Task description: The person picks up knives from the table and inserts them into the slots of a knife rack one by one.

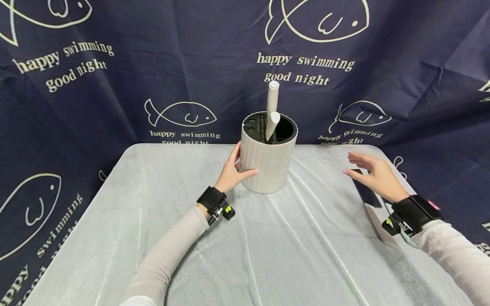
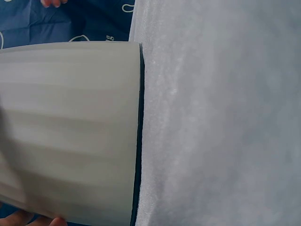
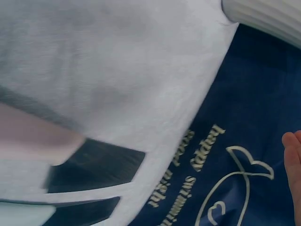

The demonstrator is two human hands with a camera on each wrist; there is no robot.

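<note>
A white ribbed knife block (image 1: 268,168) with a black slotted top stands near the back of the table. Two white handles (image 1: 272,95) stick up out of it, the front one leaning. My left hand (image 1: 229,172) holds the block at its left side, thumb across the front and fingers round the far side; fingertips (image 2: 47,221) show at its lower edge in the left wrist view. To the right, my right hand (image 1: 377,176) holds nothing, its fingers extended toward the block. Beneath it lies a long item with a dark end and a pinkish part (image 3: 37,134).
Beside the pinkish item lies a pale green one (image 3: 23,214), also dark at one end. A light grey cloth (image 1: 191,263) with creases covers the table. Close behind the table's back edge hangs a dark blue curtain (image 1: 214,55) printed with fish and lettering.
</note>
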